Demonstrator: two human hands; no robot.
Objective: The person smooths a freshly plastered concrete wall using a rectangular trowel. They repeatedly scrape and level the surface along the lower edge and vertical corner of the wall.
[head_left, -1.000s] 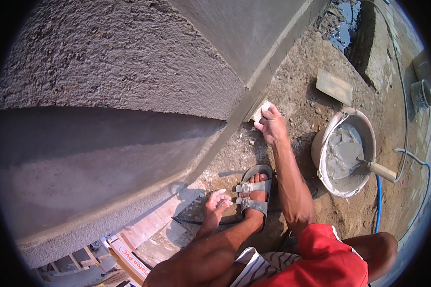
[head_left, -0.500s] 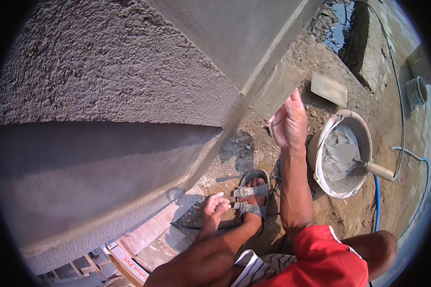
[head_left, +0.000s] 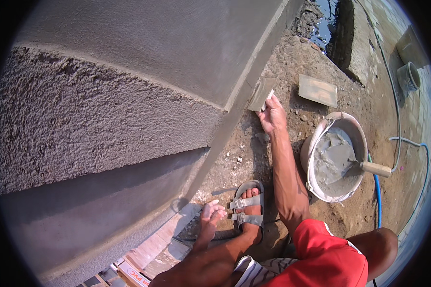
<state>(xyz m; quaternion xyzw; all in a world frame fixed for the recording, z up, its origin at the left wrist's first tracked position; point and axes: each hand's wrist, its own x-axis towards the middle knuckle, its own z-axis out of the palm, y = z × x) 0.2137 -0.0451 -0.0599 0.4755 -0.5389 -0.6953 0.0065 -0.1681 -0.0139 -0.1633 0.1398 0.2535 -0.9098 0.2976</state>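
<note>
My right hand [head_left: 274, 115] grips a flat, grey rectangular plastering float [head_left: 259, 93], tilted with its face against or very close to the low base strip of the grey plastered wall [head_left: 177, 43]. Whether its whole face touches I cannot tell. Beside my sandalled foot [head_left: 246, 208], my left hand [head_left: 211, 216] hangs with loosely bent fingers apart and nothing in it. To the right of my right forearm stands a bucket [head_left: 310, 165] of wet grey mortar [head_left: 331, 155]. A trowel [head_left: 376, 169] rests in it, its wooden handle over the rim.
A rectangular board [head_left: 317, 90] lies on the dirt beyond the bucket. Blue hose [head_left: 378, 201] runs along the right, with a smaller bucket [head_left: 409, 76] farther off. At the top, a water-filled ditch [head_left: 324, 24] lies beside a concrete edge [head_left: 360, 45]. A rough plaster band [head_left: 105, 119] crosses the wall.
My right hand has moved a little left with the float, which now shows narrower, turned more edge-on. The view has shifted, showing more of the upper wall. My left hand stays near the foot.
</note>
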